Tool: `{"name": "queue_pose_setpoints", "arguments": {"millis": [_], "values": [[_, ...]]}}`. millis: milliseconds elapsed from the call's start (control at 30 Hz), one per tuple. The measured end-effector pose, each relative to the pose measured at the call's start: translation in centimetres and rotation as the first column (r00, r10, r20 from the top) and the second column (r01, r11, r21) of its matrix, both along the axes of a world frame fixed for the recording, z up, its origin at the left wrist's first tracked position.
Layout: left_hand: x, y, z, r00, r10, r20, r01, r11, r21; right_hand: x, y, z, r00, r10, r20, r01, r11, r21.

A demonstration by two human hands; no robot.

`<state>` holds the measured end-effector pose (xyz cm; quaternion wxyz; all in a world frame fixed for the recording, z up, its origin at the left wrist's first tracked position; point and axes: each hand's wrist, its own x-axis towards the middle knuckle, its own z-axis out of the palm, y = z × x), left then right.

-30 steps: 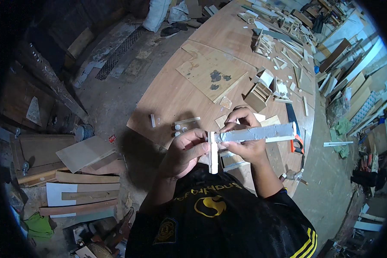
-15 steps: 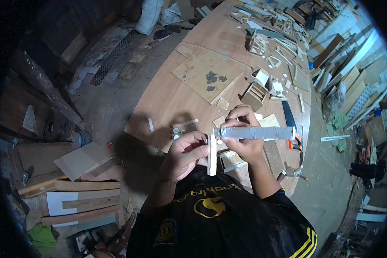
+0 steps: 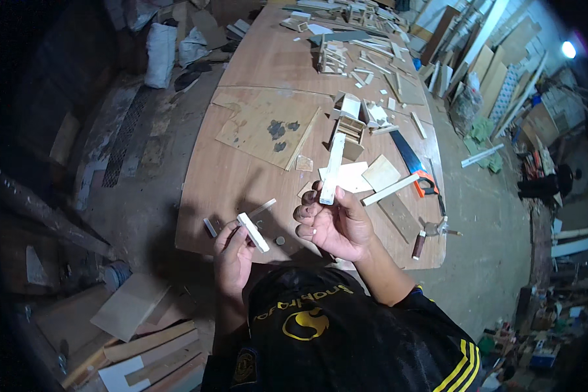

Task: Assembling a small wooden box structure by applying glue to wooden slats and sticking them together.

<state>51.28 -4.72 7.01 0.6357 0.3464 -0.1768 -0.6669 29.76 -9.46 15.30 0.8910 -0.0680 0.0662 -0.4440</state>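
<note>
Pinched in my left hand (image 3: pixel 232 256), near the table's front edge, is a short pale wooden strip (image 3: pixel 253 232), tilted down to the right. Farther right, my right hand (image 3: pixel 338 228) is turned palm up. Its thumb and fingers grip one end of a longer sanding stick (image 3: pixel 333 166), which points away from me with its pale wooden side up. The stick's grey rough face is out of sight. The two pieces are apart. Below the strip, a small round disc (image 3: pixel 279 240) lies on the table, and a thin strip (image 3: pixel 264 207) lies just beyond.
A handsaw (image 3: pixel 408 157) with an orange-black handle lies at the table's right. A small wooden box-like piece (image 3: pixel 351 130), flat offcuts (image 3: pixel 381 172) and a stained board (image 3: pixel 268 127) lie farther in. A glue bottle (image 3: pixel 419 245) sits near the right edge. Scrap boards (image 3: pixel 134 307) fill the floor left.
My hands have moved apart. The stick swung from pointing right with its grey face showing to pointing away, wood side up. The strip shifted left and tilted. The whole view has turned rightward.
</note>
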Motion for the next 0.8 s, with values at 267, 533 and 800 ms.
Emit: {"name": "queue_pose_setpoints", "arguments": {"millis": [267, 533, 800], "values": [[5.0, -5.6, -14.2, 0.635, -0.158, 0.756, 0.106, 0.987, 0.117, -3.0, 1.5, -1.7, 0.433, -0.507, -0.745, 0.254, 0.862, -0.439], [6.3, -5.4, -22.7, 0.202, -0.223, 0.954, 0.183, 0.965, 0.187, -8.0, 8.3, -4.2, 0.011, -0.455, -0.890, 0.465, 0.791, -0.399], [6.9, -3.6, -26.0, -0.229, 0.044, 0.972, 0.340, 0.940, 0.037, -7.9, 14.0, -7.3, -0.236, -0.310, -0.921, 0.501, 0.773, -0.389]]}}
